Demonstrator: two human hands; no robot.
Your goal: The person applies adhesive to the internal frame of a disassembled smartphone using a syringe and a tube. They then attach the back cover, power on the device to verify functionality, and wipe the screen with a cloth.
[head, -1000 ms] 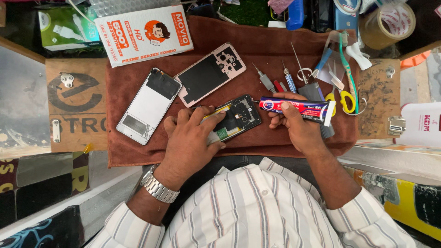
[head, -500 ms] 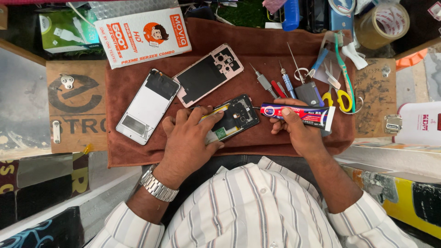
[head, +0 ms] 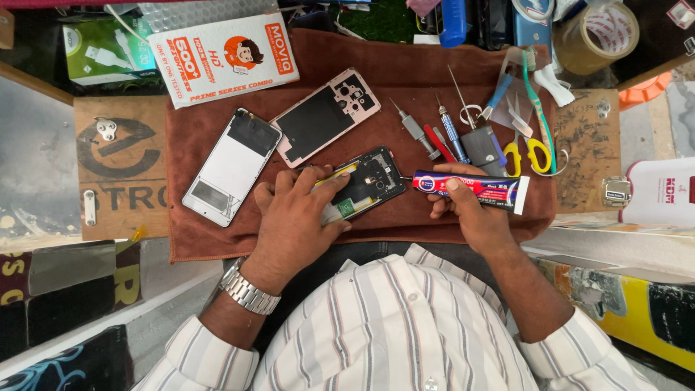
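My left hand [head: 293, 217] lies flat on an opened phone body [head: 368, 181] with its circuit board showing, and pins it to the brown cloth mat [head: 405, 80]. My right hand [head: 467, 210] grips a tube of adhesive [head: 478, 188], held level with its nozzle pointing left at the phone's right edge. A silver wristwatch [head: 247, 291] sits on my left wrist.
On the mat lie a white phone screen panel [head: 230, 165], a pink back cover [head: 324, 116], screwdrivers [head: 434, 130] and yellow-handled scissors [head: 532, 152]. A white and orange box [head: 224, 54] lies at the back, with a tape roll [head: 597, 32] at the back right.
The tube in my right hand has shifted slightly left toward the phone. My left hand stays pressed on the phone.
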